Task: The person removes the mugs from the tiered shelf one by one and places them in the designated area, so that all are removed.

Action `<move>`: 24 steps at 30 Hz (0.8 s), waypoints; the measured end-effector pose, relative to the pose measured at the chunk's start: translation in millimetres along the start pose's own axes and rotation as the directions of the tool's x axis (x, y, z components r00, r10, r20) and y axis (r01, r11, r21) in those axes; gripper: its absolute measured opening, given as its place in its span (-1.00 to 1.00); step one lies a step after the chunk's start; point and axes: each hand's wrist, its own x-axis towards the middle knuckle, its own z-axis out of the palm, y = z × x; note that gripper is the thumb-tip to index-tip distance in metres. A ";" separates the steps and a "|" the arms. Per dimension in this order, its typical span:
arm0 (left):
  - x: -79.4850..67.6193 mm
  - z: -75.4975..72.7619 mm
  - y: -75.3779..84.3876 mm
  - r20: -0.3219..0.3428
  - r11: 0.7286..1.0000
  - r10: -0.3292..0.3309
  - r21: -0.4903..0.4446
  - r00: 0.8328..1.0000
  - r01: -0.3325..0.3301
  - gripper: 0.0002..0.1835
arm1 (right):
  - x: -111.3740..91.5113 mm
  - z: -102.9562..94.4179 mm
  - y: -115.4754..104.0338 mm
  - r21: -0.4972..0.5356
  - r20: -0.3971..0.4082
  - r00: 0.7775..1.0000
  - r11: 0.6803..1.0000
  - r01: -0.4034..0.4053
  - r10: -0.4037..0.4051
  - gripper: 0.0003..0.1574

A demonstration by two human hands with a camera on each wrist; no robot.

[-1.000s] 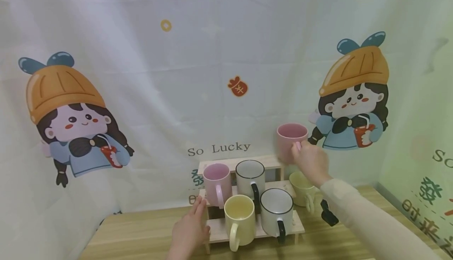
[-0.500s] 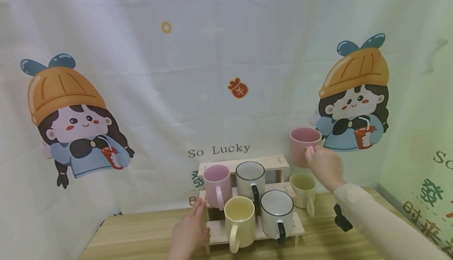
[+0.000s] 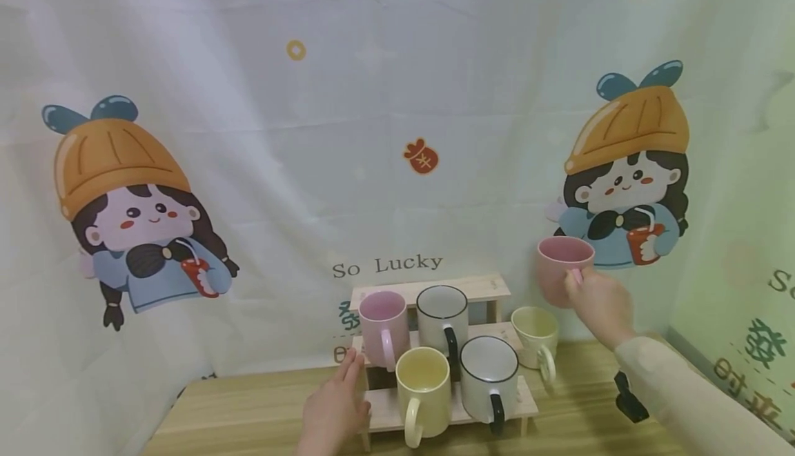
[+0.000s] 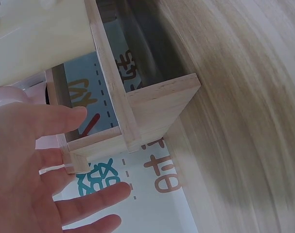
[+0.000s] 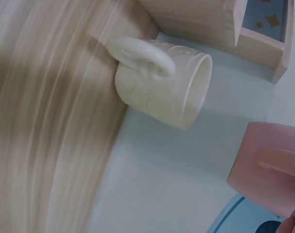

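Note:
Held up in the air right of the rack is a pink mug (image 3: 559, 273), its handle gripped by my right hand (image 3: 601, 308). In the right wrist view that pink mug (image 5: 268, 167) shows at the right edge, with only fingertips visible. My left hand (image 3: 335, 401) lies along the left side of the stepped wooden rack (image 3: 435, 290), fingers extended; the left wrist view shows them spread beside the rack's end (image 4: 162, 104). A lilac mug (image 3: 383, 335) and a white mug (image 3: 441, 314) stand on the middle step. A yellow mug (image 3: 424, 387) and another white mug (image 3: 489, 380) occupy the front step.
A cream cup (image 3: 535, 335) stands upright on the wooden table (image 3: 261, 408), just right of the rack. Behind the table hangs a printed cloth (image 3: 348, 97). A small black object (image 3: 630, 397) appears under the right forearm.
My right hand has carried the pink mug rightward and slightly down, from over the rack's right end to beyond the cream cup. The left hand stays by the rack.

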 end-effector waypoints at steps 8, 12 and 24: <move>-1.7 -0.7 1.2 -0.015 1.000 -0.003 -0.001 1.000 0.003 -0.19 | -8.6 -1.2 18.3 -0.014 0.060 0.998 1.000 -0.025 0.026 -0.50; -4.6 -1.6 0.8 -0.016 1.000 -0.009 -0.015 1.000 0.009 -0.18 | -12.0 2.9 26.1 -0.028 0.107 0.993 0.999 -0.038 0.040 -0.50; -5.5 1.1 -0.7 -0.038 1.000 0.002 -0.026 0.999 -0.003 -0.18 | -27.4 20.0 46.5 -0.038 0.115 0.991 0.997 -0.071 0.075 -0.47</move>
